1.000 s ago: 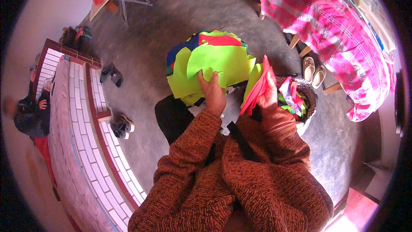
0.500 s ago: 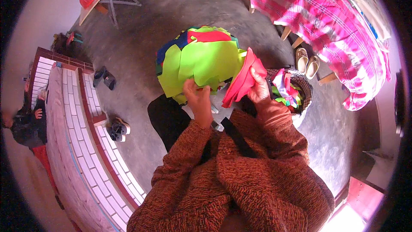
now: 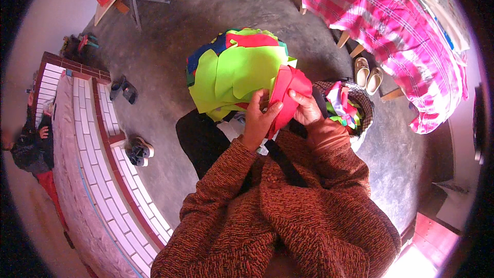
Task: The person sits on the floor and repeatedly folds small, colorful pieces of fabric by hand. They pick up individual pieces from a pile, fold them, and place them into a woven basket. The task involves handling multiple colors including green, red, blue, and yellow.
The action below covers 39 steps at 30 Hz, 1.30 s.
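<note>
Between my hands is a piece of red fabric (image 3: 286,92), folded and hanging in loose layers. My right hand (image 3: 307,109) grips its right side, thumb on top. At its left edge, my left hand (image 3: 260,121) pinches the cloth between thumb and fingers. Just beyond lies a heap of fabric pieces, with bright lime-green fabric (image 3: 231,74) over its near side. Red, dark blue and green pieces show along the heap's far edge. What supports the heap is hidden beneath the cloth.
Right of my hands stands a checked basket (image 3: 366,104) holding colourful scraps (image 3: 343,107). Beige shoes (image 3: 368,76) sit by a pink plaid cloth (image 3: 381,36) draped over furniture. Dark shoes (image 3: 138,152) lie left, beside a white-tiled brick platform (image 3: 103,149). Another person (image 3: 33,146) is at far left.
My left hand has moved right, from the lime-green fabric to the red fabric, and now pinches its edge. My right hand still holds the red fabric, which is turned more upright.
</note>
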{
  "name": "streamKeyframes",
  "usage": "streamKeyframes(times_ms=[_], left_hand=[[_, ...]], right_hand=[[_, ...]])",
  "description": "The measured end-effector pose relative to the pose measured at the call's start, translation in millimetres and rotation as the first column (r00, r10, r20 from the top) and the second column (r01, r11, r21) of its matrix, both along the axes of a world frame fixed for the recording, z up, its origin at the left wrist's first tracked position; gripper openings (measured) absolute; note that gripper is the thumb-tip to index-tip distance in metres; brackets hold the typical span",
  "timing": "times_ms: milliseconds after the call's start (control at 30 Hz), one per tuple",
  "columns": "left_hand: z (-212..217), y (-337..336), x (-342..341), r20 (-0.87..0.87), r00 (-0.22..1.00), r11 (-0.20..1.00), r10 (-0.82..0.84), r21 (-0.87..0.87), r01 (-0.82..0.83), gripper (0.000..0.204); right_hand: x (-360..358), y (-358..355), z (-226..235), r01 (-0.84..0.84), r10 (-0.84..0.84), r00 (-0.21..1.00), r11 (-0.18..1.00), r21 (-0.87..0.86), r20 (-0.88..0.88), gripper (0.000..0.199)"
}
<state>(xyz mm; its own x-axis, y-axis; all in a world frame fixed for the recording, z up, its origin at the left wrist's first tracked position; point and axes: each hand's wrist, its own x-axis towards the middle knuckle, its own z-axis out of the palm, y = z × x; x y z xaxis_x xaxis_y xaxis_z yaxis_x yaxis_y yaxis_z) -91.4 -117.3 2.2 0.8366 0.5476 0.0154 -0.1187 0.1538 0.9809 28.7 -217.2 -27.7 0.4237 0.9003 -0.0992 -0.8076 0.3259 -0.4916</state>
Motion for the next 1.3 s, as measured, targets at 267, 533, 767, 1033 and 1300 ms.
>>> streamKeyframes(times_ms=[267, 533, 767, 1033, 1300], left_hand=[[3, 4, -1, -0.022, 0.999, 0.998, 0.045, 0.044, -0.044, 0.036], [5, 10, -8, -0.099, 0.995, 1.000, -0.012, 0.004, 0.012, 0.030], [-6, 9, -10, -0.109, 0.992, 0.996, 0.058, -0.056, -0.065, 0.029], [-35, 15, -9, -0.200, 0.966, 0.963, 0.165, 0.243, -0.114, 0.029], [-17, 10, -12, -0.093, 0.973, 0.972, 0.211, 0.124, -0.199, 0.028]], right_hand=[[-8, -2, 6, -0.068, 0.072, 0.990, 0.997, -0.038, 0.120, 0.046], [-17, 2, -2, -0.104, 0.129, 0.957, 0.989, -0.109, 0.261, 0.049], [-20, 4, -1, -0.083, 0.124, 0.945, 0.986, -0.145, 0.303, 0.047], [-12, 9, -1, 0.031, 0.070, 0.793, 0.988, -0.155, 0.605, 0.036], [-19, 12, -2, 0.005, 0.046, 0.956, 0.985, -0.171, 0.291, 0.039]])
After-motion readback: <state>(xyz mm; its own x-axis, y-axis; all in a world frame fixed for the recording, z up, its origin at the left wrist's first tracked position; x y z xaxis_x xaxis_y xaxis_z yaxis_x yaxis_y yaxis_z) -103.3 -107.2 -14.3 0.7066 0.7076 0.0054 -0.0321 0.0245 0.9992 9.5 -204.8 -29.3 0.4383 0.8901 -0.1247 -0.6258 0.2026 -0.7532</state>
